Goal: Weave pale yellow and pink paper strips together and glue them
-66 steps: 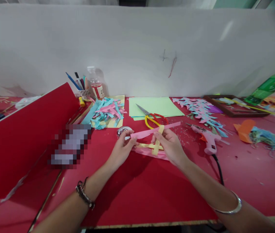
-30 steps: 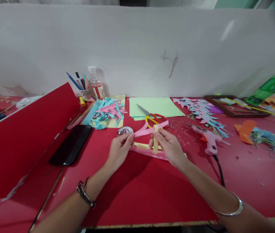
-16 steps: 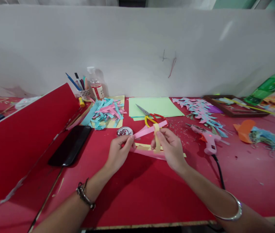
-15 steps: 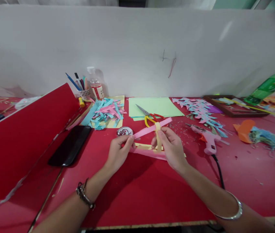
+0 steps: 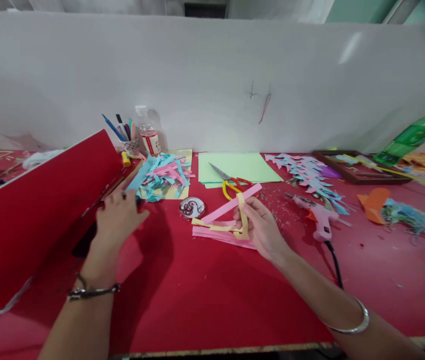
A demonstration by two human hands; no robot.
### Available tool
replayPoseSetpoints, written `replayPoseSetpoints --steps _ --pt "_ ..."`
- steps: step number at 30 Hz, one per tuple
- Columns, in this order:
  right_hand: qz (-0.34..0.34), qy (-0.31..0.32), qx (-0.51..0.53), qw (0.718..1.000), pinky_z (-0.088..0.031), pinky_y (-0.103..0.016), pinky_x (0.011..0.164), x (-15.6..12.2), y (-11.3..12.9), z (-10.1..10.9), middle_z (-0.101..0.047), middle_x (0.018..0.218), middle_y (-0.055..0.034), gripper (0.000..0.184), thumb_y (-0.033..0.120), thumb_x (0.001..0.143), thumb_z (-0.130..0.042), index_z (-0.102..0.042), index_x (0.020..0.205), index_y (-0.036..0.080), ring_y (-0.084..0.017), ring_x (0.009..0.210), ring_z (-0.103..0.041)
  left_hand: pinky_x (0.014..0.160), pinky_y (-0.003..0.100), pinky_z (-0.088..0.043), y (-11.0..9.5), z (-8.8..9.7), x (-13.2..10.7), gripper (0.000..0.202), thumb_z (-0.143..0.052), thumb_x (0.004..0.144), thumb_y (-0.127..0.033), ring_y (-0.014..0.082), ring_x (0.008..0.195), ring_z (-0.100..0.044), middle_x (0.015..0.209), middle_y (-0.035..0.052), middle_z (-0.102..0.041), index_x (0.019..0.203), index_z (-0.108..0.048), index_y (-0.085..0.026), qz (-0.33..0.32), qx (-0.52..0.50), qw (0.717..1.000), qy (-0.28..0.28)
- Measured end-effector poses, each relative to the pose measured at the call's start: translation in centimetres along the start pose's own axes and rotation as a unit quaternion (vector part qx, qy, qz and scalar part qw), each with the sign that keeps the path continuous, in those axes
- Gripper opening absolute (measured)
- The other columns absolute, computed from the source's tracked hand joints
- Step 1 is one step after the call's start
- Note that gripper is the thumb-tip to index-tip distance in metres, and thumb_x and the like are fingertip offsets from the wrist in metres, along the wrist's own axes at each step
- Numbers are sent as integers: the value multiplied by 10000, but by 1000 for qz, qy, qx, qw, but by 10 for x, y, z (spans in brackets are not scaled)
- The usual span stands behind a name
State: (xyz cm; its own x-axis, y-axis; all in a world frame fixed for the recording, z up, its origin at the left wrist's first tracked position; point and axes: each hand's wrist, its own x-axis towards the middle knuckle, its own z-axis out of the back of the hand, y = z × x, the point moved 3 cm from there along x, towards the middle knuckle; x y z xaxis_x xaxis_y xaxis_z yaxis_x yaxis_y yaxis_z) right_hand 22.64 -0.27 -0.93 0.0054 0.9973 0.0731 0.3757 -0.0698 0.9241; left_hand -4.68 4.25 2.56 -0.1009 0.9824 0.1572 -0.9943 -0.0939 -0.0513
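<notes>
My right hand (image 5: 259, 225) pinches a yellow paper strip (image 5: 241, 205) that is bent around a slanting pink paper strip (image 5: 220, 207). Below it, more pink strips (image 5: 218, 236) and yellow strips (image 5: 199, 222) lie on the red tabletop. My left hand (image 5: 120, 217) is over the black phone (image 5: 84, 241), fingers spread and covering much of it; whether it touches the phone I cannot tell. A round dish (image 5: 192, 207) with dark red thread sits left of the pink strip. Just behind the strips lie scissors (image 5: 225, 175) with red and yellow handles.
A red board (image 5: 39, 210) leans up at the left. Cut strips (image 5: 165, 175) are piled near a bottle (image 5: 148, 132) and a pen cup (image 5: 131, 146). Green sheets (image 5: 250, 167) lie at the back. A pink glue gun (image 5: 321, 220) with a black cord rests at the right.
My left hand has let go of the pink strip and moved left over the phone, its fingers opening. My right hand stays nearly in place with the strips.
</notes>
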Motion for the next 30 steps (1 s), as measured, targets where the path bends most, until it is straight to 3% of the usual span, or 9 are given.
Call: replayPoseSetpoints --steps 2,4,9,14,18,21,24,27,30 --pt "-6 6 -2 1000 -403 -163 463 1 -2 0 -569 565 59 186 337 727 -606 -497 693 191 -47 459 -496 749 533 -391 30 -9 8 732 -546 700 -459 485 1083 -413 1249 305 -376 1279 -332 -66 99 9 990 98" --pt "-11 10 -3 1000 -401 -157 459 1 -4 0 -573 560 59 194 342 719 -615 -499 690 190 -44 453 -498 714 494 -417 46 -15 13 795 -500 714 -495 464 1043 -468 1195 315 -431 1311 -258 -30 119 -8 981 156" --pt "-13 16 -2 1000 -400 -155 450 1 -5 -1 -575 557 61 201 348 712 -624 -497 683 194 -42 444 -497 660 465 -427 51 -24 21 854 -496 711 -480 466 990 -517 1169 326 -461 1386 -118 -118 101 -2 980 172" --pt "-9 26 -5 1000 -409 -164 455 1 -6 -2 -567 551 62 189 341 720 -616 -496 689 198 -47 452 -497 613 520 -421 56 -36 25 850 -567 639 -452 495 885 -544 1061 312 -532 1344 -273 -81 83 -21 991 107" --pt "-13 32 -22 999 -392 -164 424 1 -10 -3 -559 539 62 181 344 726 -610 -504 721 197 -47 430 -487 846 605 -317 26 -20 20 611 -537 658 -339 452 1087 -428 1177 230 -492 1224 -443 -127 -70 -93 989 -90" --pt "-21 41 -38 998 -384 -166 411 0 -11 -5 -548 531 66 201 364 730 -602 -495 719 195 -45 410 -477 910 399 -375 -19 -4 5 401 -388 803 -336 258 1072 -486 1138 96 -542 1171 -470 -198 -222 -188 951 -108" --pt "-16 33 -41 999 -390 -168 424 -2 -10 -6 -544 534 68 207 371 734 -599 -489 717 196 -46 420 -480 759 322 -450 -63 -6 -18 389 -312 865 -407 190 811 -580 880 63 -622 1075 -532 -165 -306 -373 872 85" --pt "1 5 -44 999 -399 -167 444 -3 -8 -6 -542 545 68 193 366 742 -593 -498 733 199 -47 441 -488 635 274 -466 -92 -16 -40 481 -318 857 -481 149 658 -580 769 51 -601 1173 -459 -147 -337 -528 747 224" --pt "18 -18 -49 998 -407 -171 456 -2 -7 -4 -540 549 67 184 365 752 -584 -504 750 200 -50 451 -490 578 245 -456 -104 -25 -48 493 -383 832 -509 113 571 -543 726 32 -574 1160 -459 -148 -313 -621 672 255"
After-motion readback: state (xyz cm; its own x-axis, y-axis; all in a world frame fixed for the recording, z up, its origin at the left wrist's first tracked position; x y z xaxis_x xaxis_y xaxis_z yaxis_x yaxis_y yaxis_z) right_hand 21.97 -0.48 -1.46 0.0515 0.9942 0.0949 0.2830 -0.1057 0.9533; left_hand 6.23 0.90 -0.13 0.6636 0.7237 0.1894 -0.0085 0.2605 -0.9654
